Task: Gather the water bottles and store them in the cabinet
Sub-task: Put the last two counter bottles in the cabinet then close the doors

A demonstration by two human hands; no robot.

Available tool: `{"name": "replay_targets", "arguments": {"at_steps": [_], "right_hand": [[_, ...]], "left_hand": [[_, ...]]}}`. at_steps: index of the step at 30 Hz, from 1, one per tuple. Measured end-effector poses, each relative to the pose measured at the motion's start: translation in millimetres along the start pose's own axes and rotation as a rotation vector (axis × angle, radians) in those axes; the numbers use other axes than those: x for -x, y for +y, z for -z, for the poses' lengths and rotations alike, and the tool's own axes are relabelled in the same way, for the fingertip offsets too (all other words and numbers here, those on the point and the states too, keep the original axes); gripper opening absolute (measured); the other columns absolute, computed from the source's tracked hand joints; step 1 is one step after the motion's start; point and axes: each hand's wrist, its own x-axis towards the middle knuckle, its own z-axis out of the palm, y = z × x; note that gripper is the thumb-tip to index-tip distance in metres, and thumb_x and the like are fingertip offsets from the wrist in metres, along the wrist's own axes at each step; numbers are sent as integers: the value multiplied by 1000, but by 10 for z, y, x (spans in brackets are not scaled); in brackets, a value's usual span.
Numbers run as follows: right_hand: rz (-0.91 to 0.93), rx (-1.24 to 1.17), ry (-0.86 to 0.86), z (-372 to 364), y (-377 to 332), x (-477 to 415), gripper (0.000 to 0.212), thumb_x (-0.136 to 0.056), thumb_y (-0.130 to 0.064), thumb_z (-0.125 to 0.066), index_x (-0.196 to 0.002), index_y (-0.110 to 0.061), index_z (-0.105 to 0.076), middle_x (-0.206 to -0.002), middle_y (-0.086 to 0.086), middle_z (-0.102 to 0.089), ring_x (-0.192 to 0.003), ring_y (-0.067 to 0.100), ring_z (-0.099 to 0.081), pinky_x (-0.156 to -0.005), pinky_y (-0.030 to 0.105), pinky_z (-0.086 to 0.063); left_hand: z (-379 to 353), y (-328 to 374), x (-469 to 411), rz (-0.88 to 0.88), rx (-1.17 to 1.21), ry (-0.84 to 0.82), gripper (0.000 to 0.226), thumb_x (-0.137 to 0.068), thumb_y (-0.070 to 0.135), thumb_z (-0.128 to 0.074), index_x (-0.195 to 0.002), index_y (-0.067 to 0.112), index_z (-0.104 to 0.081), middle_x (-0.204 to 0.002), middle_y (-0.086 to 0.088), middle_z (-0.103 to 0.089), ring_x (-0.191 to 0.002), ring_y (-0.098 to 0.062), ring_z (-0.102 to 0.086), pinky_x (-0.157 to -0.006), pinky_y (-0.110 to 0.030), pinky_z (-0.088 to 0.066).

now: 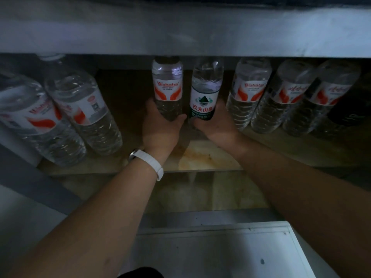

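Both my arms reach into a dim cabinet. My left hand, with a white watch on the wrist, grips the base of a clear bottle with a red and white label. My right hand grips the base of a bottle with a green and white label. The two bottles stand side by side, upright, over the cabinet shelf. Their caps are hidden behind the top edge of the cabinet opening.
Two red-labelled bottles stand on the shelf at the left. Three more stand in a row at the right, with a dark bottle beyond them. A stained patch marks the shelf front. An open white cabinet door lies below.
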Motion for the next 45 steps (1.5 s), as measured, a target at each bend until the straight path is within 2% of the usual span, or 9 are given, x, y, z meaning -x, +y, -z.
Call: {"name": "replay_targets", "arguments": {"at_steps": [4, 8, 12, 16, 25, 33, 38, 41, 45], "right_hand": [[-19, -82, -35, 43, -98, 186, 75, -71, -35, -84, -133, -16, -46, -127, -7, -61, -116, 5, -58, -98, 32, -51], [-6, -189, -19, 157, -265, 523, 69, -82, -23, -78, -139, -23, -40, -126, -16, -53, -118, 1, -51, -101, 24, -44], [124, 13, -41, 181, -394, 834, 77, -84, -34, -74, -148, -25, -32, -141, -13, -43, -127, -2, -39, -103, 16, -34], [192, 134, -139, -47, -617, 950, 72, -86, -40, -70, -147, -27, -35, -139, -12, -43, -124, 1, -41, -98, 17, -34], [124, 124, -356, -909, -995, 866, 85, -80, -44, -76, -150, -26, -30, -149, -1, -42, -134, 18, -43, -103, 32, -40], [108, -42, -309, -1477, -1146, 754, 84, -64, -47, -84, -131, -21, -40, -124, -2, -60, -111, 16, -59, -90, 40, -54], [101, -110, -262, -1579, -1112, 670, 77, -65, -46, -83, -128, -23, -47, -115, -15, -61, -98, 2, -60, -82, 26, -55], [93, -127, -252, -1527, -1063, 595, 65, -71, -33, -85, -122, -27, -45, -107, -18, -55, -91, -4, -52, -74, 13, -44], [98, -79, -205, -1464, -995, 402, 55, -67, -29, -84, -115, -20, -58, -98, -13, -67, -81, -9, -62, -68, 14, -56]], "left_hand": [[69, 5, 70, -20, -12, -30, 74, -77, 30, -84, -139, 26, -43, -126, 11, -58, -119, -15, -58, -89, -28, -44], [315, -22, 352, -80, -27, -29, 81, -81, 30, -82, -148, 31, -37, -124, 23, -52, -113, 3, -52, -89, -11, -39], [713, -168, 727, -128, -25, 174, 63, -84, 20, -78, -139, 27, -50, -134, 9, -58, -123, -8, -55, -104, -29, -46], [1110, -401, 886, -147, 4, 437, 48, -83, 21, -78, -124, 27, -55, -125, 3, -57, -116, -14, -58, -99, -45, -52], [1562, -541, 582, -92, 81, 574, 66, -73, 41, -84, -131, 24, -57, -130, 5, -63, -124, -16, -59, -98, -47, -54], [1584, -644, 359, -7, 191, 582, 50, -86, 25, -77, -129, 28, -52, -126, 13, -64, -117, -3, -61, -101, -32, -52], [1625, -668, 338, 82, 109, 566, 43, -82, 43, -76, -102, 67, -46, -109, 31, -62, -108, 0, -62, -91, -28, -52], [1585, -683, 248, 61, 151, 558, 40, -86, 34, -75, -107, 56, -48, -110, 27, -60, -110, -4, -61, -91, -26, -47], [1506, -720, 77, 56, 186, 500, 33, -90, 23, -71, -117, 37, -57, -109, 20, -64, -107, -8, -62, -90, -27, -47]]}}
